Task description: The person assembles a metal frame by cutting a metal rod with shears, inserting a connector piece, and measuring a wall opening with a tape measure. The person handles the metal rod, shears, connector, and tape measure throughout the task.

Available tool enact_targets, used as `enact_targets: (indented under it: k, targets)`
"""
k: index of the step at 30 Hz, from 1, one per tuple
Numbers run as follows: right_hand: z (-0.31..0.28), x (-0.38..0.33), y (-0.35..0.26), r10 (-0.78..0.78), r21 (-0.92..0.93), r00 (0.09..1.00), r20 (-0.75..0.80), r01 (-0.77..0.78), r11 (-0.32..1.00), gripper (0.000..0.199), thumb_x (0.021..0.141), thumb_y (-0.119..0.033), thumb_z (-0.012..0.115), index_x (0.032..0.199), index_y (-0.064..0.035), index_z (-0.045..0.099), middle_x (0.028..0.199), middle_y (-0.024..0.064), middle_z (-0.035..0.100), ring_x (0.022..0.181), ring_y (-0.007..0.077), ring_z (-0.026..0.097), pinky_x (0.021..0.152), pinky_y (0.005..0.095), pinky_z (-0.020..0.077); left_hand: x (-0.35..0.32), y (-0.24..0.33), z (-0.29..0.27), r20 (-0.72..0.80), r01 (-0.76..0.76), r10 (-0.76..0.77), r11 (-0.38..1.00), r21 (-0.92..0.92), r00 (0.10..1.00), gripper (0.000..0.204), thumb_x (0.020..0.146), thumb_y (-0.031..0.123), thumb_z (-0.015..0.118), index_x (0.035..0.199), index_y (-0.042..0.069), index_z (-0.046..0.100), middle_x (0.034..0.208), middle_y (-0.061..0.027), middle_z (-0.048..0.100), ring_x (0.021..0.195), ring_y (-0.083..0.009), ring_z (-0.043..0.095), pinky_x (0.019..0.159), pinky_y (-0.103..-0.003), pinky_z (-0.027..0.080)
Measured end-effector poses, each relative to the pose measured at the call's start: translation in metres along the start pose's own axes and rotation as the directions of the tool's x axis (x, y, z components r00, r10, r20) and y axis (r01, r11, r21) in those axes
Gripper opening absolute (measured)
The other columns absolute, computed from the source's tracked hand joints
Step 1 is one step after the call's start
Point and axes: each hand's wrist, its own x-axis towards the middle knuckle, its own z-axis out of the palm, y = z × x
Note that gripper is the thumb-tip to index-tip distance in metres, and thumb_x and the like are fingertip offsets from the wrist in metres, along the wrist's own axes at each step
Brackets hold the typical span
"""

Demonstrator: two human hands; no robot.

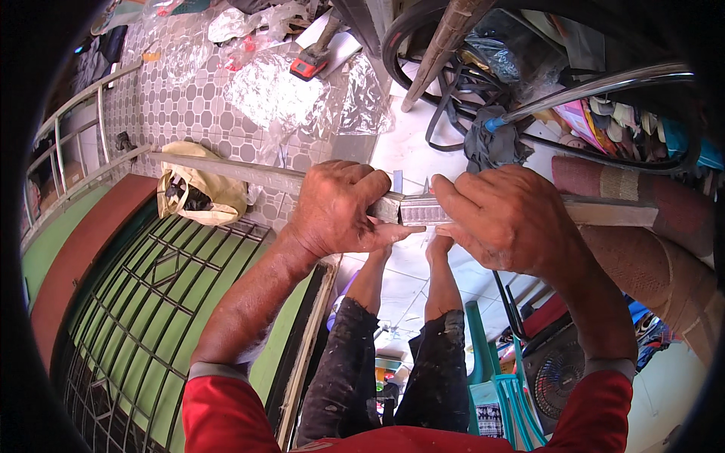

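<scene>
Both hands clamped on a long, pale grey bar [411,213]

My left hand [340,208] wraps over the bar with its fingers curled down the far side and the thumb stretched along the near edge. My right hand [506,215] grips it too, fingertips and thumb pinching from opposite sides. Between them the bar shows its busiest stretch: a shiny, ribbed section [430,214] with rows of small ridges, then a dull, darker patch beside the left hand. Whether it is one piece or several joined there, I cannot tell. The left length is dull and plain, sloping slightly upward; the right length reaches past my wrist — paler along its lower edge.

The bar lies crosswise in front of me, above white floor tiles [423,279] and my bare feet. Outward to the left sit a cream bag [230,198] with something black inside, and a black metal grille [168,287] over green. Farther off, a red-and-black power tool [308,66] lies by crumpled clear plastic [279,94]; to the lower right stands a dark fan [557,374].
</scene>
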Motion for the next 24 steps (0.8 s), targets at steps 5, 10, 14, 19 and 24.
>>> enact_targets:
  k: [5,10,14,19,24]
  targets:
    - [-0.004,0.009,0.001,0.048,0.0,0.995,0.083,-0.048,0.999,0.052,0.089,-0.021,0.09,0.132,0.0035,0.073,0.097,0.0119,0.072,0.083,0.026,0.074,0.073,0.041,0.0573,0.004,-0.008,0.002,-0.009,-0.019,0.019,1.0,-0.012,1.0,0.058,0.081,0.06,0.091,0.093,0.007,0.072,0.07,-0.0095,0.067,0.065,-0.0321,0.072,0.063,-0.045,0.057]
    - [-0.013,0.014,-0.002,0.099,-0.02,0.978,0.185,-0.096,0.995,0.05,0.094,-0.024,0.087,0.132,0.0035,0.072,0.099,0.0134,0.073,0.086,0.0277,0.075,0.074,0.0421,0.0582,0.004,-0.01,0.006,0.034,-0.03,0.03,1.0,-0.009,0.999,0.06,0.086,0.063,0.085,0.095,0.006,0.071,0.072,-0.0114,0.067,0.066,-0.035,0.071,0.064,-0.047,0.056]
    - [-0.013,0.016,-0.001,0.124,-0.059,0.972,0.202,-0.114,0.992,0.038,0.1,-0.029,0.081,0.119,0.0007,0.069,0.094,0.014,0.072,0.082,0.0301,0.077,0.072,0.0432,0.0598,0.01,-0.015,0.008,0.074,-0.028,0.03,0.999,-0.031,0.997,0.058,0.085,0.058,0.088,0.094,0.004,0.069,0.071,-0.0138,0.064,0.067,-0.038,0.069,0.062,-0.047,0.053]
    - [-0.003,0.01,-0.002,0.193,-0.071,0.974,0.115,-0.185,0.98,0.031,0.104,-0.033,0.077,0.106,-0.0047,0.064,0.089,0.0144,0.071,0.081,0.0323,0.076,0.073,0.0455,0.0612,0.024,-0.018,0.004,0.214,0.029,-0.025,0.999,-0.017,0.976,0.061,0.089,0.063,0.082,0.09,0.004,0.067,0.072,-0.0167,0.067,0.069,-0.0416,0.071,0.065,-0.05,0.055]
    - [0.013,0.005,0.0,0.27,-0.083,0.96,0.076,-0.264,0.961,0.032,0.105,-0.035,0.076,0.104,-0.0062,0.061,0.089,0.0143,0.071,0.082,0.034,0.076,0.074,0.0476,0.0607,0.034,-0.028,0.006,0.254,0.003,0.012,0.998,-0.056,0.967,0.06,0.091,0.06,0.082,0.089,0.003,0.065,0.071,-0.0184,0.064,0.07,-0.0456,0.069,0.066,-0.052,0.054]
